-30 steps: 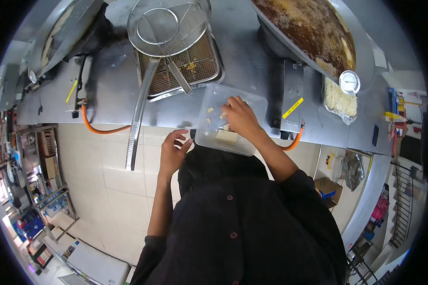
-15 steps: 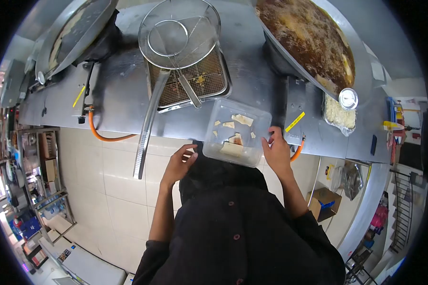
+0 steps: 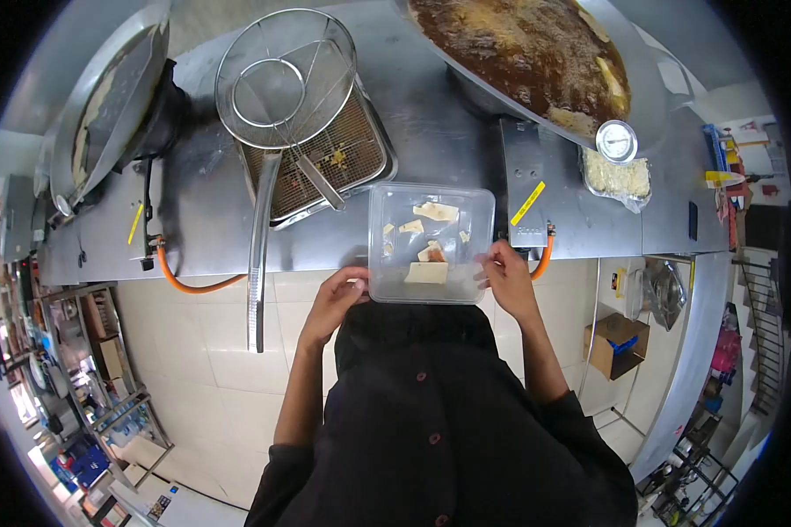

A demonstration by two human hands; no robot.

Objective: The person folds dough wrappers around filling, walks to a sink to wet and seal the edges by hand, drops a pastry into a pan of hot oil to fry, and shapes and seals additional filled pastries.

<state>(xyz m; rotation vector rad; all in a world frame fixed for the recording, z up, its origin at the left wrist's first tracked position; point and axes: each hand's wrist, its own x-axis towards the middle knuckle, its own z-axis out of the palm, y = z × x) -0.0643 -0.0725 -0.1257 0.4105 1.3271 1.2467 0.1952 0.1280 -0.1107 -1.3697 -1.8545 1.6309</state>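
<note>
A square clear plastic container [image 3: 468, 277] sits in front of my body, its near part reaching past the counter's front edge. Inside lie several pale, flat, torn pieces of food [image 3: 435, 212], one of them with a brown patch. My left hand [image 3: 332, 303] is at the container's left side, fingers curled with the tips against the wall. On the opposite side my right hand [image 3: 508, 277] grips the wall, thumb and fingers bent around its edge.
Left of the container, two wire strainers [image 3: 272, 153] rest on a rack tray [image 3: 347, 145], a long handle [image 3: 258, 263] overhanging the edge. A large pan of bubbling brown oil [image 3: 536, 61] with a dial thermometer [image 3: 616, 141] stands right, near a wrapped pale block [image 3: 618, 178]. Another pan [image 3: 105, 110] is left.
Both hands have closed in on the container's sides, which were gapped before. The container has straightened from a tilt. The whole view has shifted slightly.
</note>
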